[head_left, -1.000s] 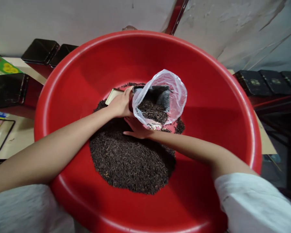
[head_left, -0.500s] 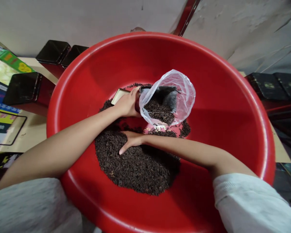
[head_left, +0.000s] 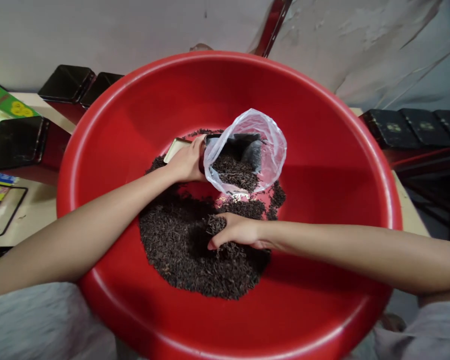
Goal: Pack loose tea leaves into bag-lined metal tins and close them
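A big red plastic basin [head_left: 322, 150] fills the view, with a heap of dark loose tea leaves [head_left: 180, 260] in its bottom. My left hand [head_left: 187, 160] grips the rim of a tin lined with a clear plastic bag [head_left: 273, 145], tilted open and partly filled with leaves. My right hand [head_left: 236, 231] is cupped down in the heap, fingers curled around a scoop of leaves. A tin lid [head_left: 174, 148] lies behind my left hand.
Black square tins [head_left: 65, 82] stand on the surface at the back left, and more black tins [head_left: 412, 127] at the right. Colourful printed cartons [head_left: 3, 100] lie at the left edge. A grey wall [head_left: 135, 30] is behind.
My right hand moved from under the bag towards me and to the right across the heap, and now curls into the leaves. My left hand and the bag stayed put.
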`<control>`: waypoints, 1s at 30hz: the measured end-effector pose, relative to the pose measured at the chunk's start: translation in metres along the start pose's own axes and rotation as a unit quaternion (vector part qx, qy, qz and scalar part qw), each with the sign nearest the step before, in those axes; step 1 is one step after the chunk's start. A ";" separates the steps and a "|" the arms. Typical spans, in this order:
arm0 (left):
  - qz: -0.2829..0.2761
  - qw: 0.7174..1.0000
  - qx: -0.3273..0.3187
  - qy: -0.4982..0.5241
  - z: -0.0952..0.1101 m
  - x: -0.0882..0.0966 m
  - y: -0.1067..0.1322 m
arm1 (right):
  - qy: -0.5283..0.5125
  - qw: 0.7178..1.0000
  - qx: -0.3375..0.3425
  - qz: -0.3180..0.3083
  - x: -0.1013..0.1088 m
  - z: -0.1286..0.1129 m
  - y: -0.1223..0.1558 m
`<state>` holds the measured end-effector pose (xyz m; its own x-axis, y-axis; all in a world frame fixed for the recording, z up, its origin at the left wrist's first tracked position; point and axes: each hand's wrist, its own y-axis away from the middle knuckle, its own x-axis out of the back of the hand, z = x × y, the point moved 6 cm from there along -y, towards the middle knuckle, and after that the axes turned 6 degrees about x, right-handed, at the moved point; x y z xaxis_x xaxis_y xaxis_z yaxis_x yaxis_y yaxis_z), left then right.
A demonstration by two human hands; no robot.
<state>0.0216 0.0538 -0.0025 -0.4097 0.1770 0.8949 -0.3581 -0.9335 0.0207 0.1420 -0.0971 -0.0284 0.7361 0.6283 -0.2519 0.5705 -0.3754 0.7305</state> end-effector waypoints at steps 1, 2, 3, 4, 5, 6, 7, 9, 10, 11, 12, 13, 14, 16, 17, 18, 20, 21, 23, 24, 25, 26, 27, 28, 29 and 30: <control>0.001 1.000 0.003 0.001 0.000 0.000 0.000 | -0.027 1.000 0.000 0.008 0.000 -0.004 0.007; 0.001 1.000 0.006 0.003 -0.001 0.001 0.000 | -0.052 0.999 0.002 0.009 0.000 -0.009 0.014; 0.000 1.000 0.009 0.004 -0.002 0.001 -0.001 | -0.074 0.997 0.006 0.004 -0.002 -0.014 0.020; -0.002 1.000 0.011 0.004 -0.003 0.001 -0.001 | -0.094 0.995 0.011 -0.006 -0.005 -0.020 0.025; -0.003 1.000 0.011 0.004 -0.004 0.001 -0.001 | -0.110 0.994 0.018 -0.020 -0.008 -0.025 0.030; -0.002 1.000 0.009 0.003 -0.004 0.001 -0.001 | -0.123 0.991 0.027 -0.035 -0.011 -0.031 0.035; 0.000 1.000 0.006 0.000 -0.005 0.001 -0.001 | -0.136 0.989 0.038 -0.051 -0.014 -0.037 0.040; 0.009 1.000 0.002 -0.005 -0.006 0.001 -0.001 | -0.158 0.982 0.066 -0.079 -0.019 -0.050 0.049; 0.013 1.000 0.000 -0.008 -0.006 0.002 -0.001 | -0.168 0.979 0.081 -0.083 -0.019 -0.056 0.053; 0.016 1.000 -0.002 -0.010 -0.006 0.002 -0.001 | -0.176 0.977 0.095 -0.077 -0.016 -0.061 0.056; 0.018 1.000 -0.003 -0.011 -0.005 0.002 -0.001 | -0.179 0.976 0.108 -0.061 -0.011 -0.065 0.058; 0.018 1.000 -0.004 -0.011 -0.004 0.003 0.000 | -0.177 0.976 0.123 -0.037 -0.002 -0.070 0.060; 0.015 1.000 -0.004 -0.012 -0.003 0.003 0.000 | -0.171 0.975 0.143 -0.007 0.009 -0.074 0.060; 0.010 1.000 0.003 -0.014 -0.001 0.003 0.001 | -0.150 0.966 0.199 0.061 0.036 -0.085 0.057; 0.007 1.000 0.007 -0.016 0.000 0.004 0.001 | -0.139 0.958 0.233 0.094 0.049 -0.092 0.055; 0.004 1.000 0.012 -0.018 0.000 0.004 0.002 | -0.131 0.946 0.269 0.126 0.062 -0.098 0.052; 0.001 1.000 0.020 -0.020 0.001 0.004 0.002 | -0.118 0.919 0.328 0.182 0.079 -0.110 0.047; -0.001 1.000 0.021 -0.020 0.000 0.004 0.002 | -0.109 0.909 0.348 0.202 0.083 -0.114 0.044; -0.003 1.000 0.017 -0.018 -0.001 0.004 0.001 | -0.076 0.898 0.370 0.227 0.084 -0.121 0.040; -0.001 1.000 0.013 -0.013 -0.001 0.004 0.001 | -0.050 0.896 0.372 0.236 0.082 -0.124 0.039; 0.001 1.000 0.009 -0.008 -0.002 0.003 0.000 | -0.019 0.897 0.368 0.242 0.079 -0.126 0.040; 0.005 1.000 0.006 -0.001 -0.003 0.003 -0.001 | 0.016 0.900 0.359 0.248 0.077 -0.127 0.041; 0.010 1.000 0.003 0.005 -0.005 0.003 -0.001 | 0.050 0.901 0.348 0.255 0.075 -0.127 0.044; 0.014 1.000 0.001 0.010 -0.006 0.003 -0.002 | 0.083 0.900 0.338 0.262 0.074 -0.127 0.049; 0.019 1.000 -0.002 0.014 -0.007 0.003 -0.003 | 0.118 0.897 0.331 0.267 0.074 -0.127 0.055; 0.023 1.000 -0.005 0.018 -0.007 0.002 -0.003 | 0.155 0.892 0.330 0.269 0.073 -0.127 0.061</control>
<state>0.0158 0.0592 -0.0035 -0.4556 0.1449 0.8783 -0.3462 -0.9378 -0.0249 0.1841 0.0119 0.0788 0.8901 0.3562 0.2844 0.3307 -0.9341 0.1348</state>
